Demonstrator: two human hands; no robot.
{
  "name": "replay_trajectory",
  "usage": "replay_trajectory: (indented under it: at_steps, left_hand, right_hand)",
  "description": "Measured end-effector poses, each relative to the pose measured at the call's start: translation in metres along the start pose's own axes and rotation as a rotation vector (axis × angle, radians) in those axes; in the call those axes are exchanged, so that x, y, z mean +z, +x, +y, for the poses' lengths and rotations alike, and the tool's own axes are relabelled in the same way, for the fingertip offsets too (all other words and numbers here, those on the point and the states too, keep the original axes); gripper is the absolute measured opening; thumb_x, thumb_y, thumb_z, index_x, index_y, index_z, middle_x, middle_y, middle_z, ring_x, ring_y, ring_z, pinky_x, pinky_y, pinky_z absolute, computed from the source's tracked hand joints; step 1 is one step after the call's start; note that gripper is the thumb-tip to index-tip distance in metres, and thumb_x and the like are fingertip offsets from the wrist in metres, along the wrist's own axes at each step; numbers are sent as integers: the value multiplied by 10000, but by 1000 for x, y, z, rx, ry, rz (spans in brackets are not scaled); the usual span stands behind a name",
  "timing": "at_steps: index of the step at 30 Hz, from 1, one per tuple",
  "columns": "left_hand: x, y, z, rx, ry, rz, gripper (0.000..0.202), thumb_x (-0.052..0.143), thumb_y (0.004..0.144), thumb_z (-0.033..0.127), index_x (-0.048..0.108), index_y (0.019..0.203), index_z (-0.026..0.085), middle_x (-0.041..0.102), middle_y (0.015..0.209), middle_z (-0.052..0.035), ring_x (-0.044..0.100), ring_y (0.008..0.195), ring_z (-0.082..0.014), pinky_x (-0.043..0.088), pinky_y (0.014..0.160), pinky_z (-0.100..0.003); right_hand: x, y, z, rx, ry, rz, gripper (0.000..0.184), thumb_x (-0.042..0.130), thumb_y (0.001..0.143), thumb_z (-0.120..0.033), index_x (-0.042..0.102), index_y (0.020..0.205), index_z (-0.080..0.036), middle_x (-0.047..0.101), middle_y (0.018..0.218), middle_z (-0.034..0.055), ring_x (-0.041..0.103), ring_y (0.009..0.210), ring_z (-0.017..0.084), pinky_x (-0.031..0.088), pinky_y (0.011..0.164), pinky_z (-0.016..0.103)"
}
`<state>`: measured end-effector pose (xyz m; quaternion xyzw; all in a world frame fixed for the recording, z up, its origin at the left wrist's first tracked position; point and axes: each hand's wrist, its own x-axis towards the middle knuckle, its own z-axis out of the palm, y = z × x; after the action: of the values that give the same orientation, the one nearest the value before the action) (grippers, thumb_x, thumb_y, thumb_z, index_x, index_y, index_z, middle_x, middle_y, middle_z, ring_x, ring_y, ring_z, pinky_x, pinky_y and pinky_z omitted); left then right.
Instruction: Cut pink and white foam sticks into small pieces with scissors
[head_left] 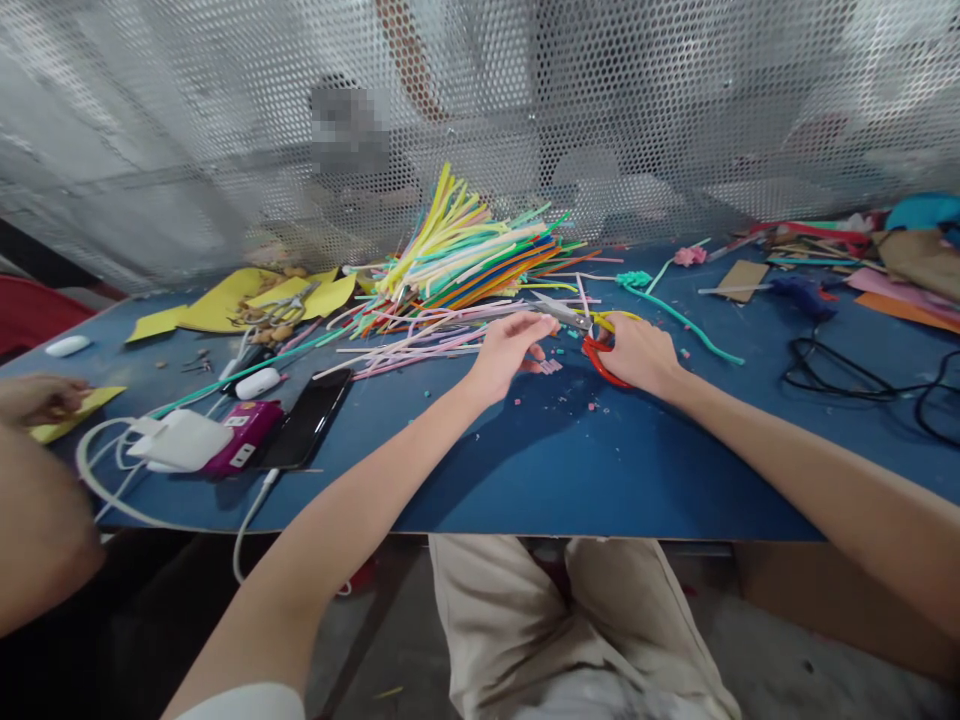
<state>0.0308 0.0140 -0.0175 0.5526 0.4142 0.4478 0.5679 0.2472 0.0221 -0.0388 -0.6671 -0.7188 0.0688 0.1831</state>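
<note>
My right hand [639,352] grips a pair of scissors [574,318] by the red and yellow handles. Their metal blades point left and stand a little apart. Just left of the blades, my left hand [511,350] has its thumb and fingertips pinched together. Whatever lies between those fingertips is too small to make out. Below them on the blue table are short, pale pink cut pieces [551,367]. A large heap of colourful pipe cleaners [465,260] lies behind my hands, with loose pink pipe cleaners [420,350] spread at its front.
Left of my arm are a black phone [311,420], a white charger [184,440] with cables, and yellow sheets [217,305]. Another person's hand [45,400] rests at far left. Black cable [855,385] coils at right. A perforated metal screen [480,110] stands behind the table.
</note>
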Motion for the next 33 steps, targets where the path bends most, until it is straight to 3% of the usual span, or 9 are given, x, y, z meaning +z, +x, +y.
replay_trajectory:
  at_steps: [6,10,16,21,24,27,30,33]
  left_hand:
    - [-8,4,0,110,1,105,303,757,789,473,729,950,217,727,1110,-30,662,762,-101,494,540,-185]
    - [-6,5,0,163,-1,137,251,746,801,445,735,924,226,730,1071,-18,620,719,-82,453,535,-198]
    - [-6,3,4,232,12,206,258,731,812,456,712,905,215,739,1044,-24,559,706,-79,419,535,-184]
    - [-8,3,5,233,33,249,287,714,829,488,728,943,225,757,1032,-32,580,715,-87,422,554,-196]
    - [-8,3,3,227,17,284,336,715,829,509,731,1004,222,770,1016,-43,592,709,-88,431,563,-200]
    - [-6,1,1,173,30,230,351,716,831,511,739,1032,224,770,1043,-46,608,732,-92,444,565,-186]
    - [-1,-3,1,77,7,136,363,760,791,507,766,1015,222,759,1070,-44,621,763,-97,467,561,-172]
    - [6,-7,1,-18,-86,69,393,827,724,484,782,997,206,730,1116,-48,605,742,-85,554,613,-206]
  right_hand:
    - [-16,3,7,10,-88,-65,279,548,849,-443,671,970,-224,728,1001,154,673,852,329,447,698,412]
    - [-18,2,4,16,-100,-90,323,561,842,-499,689,934,-218,717,938,164,669,845,336,454,707,425]
    - [-18,-2,-2,-23,-105,-101,263,548,853,-434,670,938,-217,717,1016,164,667,860,321,457,716,419]
    - [-31,1,14,13,-106,-82,295,575,835,-494,673,929,-233,720,918,126,659,822,304,421,675,369]
    - [-36,6,31,56,80,25,283,642,790,-488,664,903,-230,692,864,93,623,771,268,405,663,357]
    - [-35,7,40,20,511,101,322,725,736,-491,588,818,-212,620,770,50,536,690,193,404,639,340]
    - [-28,1,31,-10,909,89,371,756,724,-476,496,842,-239,595,812,24,463,634,149,401,612,333]
    - [-23,-10,11,-56,1077,25,397,749,745,-474,430,848,-263,570,838,9,423,614,140,387,588,331]
